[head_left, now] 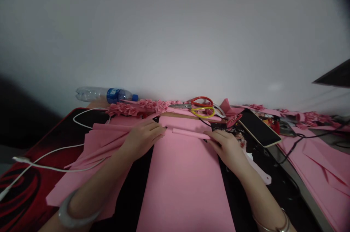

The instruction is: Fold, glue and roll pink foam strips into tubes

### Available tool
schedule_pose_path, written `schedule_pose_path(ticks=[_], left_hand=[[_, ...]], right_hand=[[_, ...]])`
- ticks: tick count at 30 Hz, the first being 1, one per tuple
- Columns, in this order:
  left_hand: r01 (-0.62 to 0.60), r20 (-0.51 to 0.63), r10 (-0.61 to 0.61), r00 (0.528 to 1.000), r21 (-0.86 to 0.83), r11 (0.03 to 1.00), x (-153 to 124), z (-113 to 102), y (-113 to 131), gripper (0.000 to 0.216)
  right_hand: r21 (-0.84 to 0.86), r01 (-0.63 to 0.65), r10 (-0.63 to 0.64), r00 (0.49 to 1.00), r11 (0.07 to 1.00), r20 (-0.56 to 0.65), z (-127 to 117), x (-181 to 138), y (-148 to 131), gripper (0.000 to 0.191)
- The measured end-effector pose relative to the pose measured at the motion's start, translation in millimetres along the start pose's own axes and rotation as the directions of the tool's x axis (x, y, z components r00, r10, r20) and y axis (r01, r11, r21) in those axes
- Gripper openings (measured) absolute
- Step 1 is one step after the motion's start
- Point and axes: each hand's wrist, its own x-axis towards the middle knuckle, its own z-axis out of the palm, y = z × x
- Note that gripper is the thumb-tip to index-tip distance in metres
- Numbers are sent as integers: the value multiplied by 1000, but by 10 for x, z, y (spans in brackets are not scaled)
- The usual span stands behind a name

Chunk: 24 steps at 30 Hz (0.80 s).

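A long sheet of pink paper (186,184) runs toward me across the dark mat. Over its far part lies a thin rolled pink paper tube (188,133), and my right hand (222,146) grips its right end between thumb and fingers. My left hand (146,136) is at the sheet's far left edge, fingers bent and together, its fingertips just short of the tube's left end. What sits under those fingers is hidden. Beneath my left forearm spreads a pile of loose pink sheets (90,159).
Pink paper flowers (131,109) line the wall, with scissors (202,111) among them. A plastic bottle (98,95) lies at back left; a white cable (60,169) crosses the left. To the right are a phone (259,128), black cables (292,148) and more pink sheets (314,173).
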Motion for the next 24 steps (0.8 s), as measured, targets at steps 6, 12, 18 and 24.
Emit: schedule_pose_path(ticks=[6,12,18,24], left_hand=[[181,52,-183,982,37,983,-23,35,0,24],[333,-28,-331,943,62,941,53,88,-185,28],[330,-49,-327,944,64,942,157,204,-325,26],[376,-40,-374,927,117,919,145,236,-320,24]], right_hand=[[-19,-5,4,1000,1000,-16,51,2,-3,37],[0,-9,9,1000,1000,-7,53,-1,1,36],[6,-6,6,1000,1000,-12,50,-4,3,35],[40,-18,19,1000,999,-11,53,-5,-22,36]])
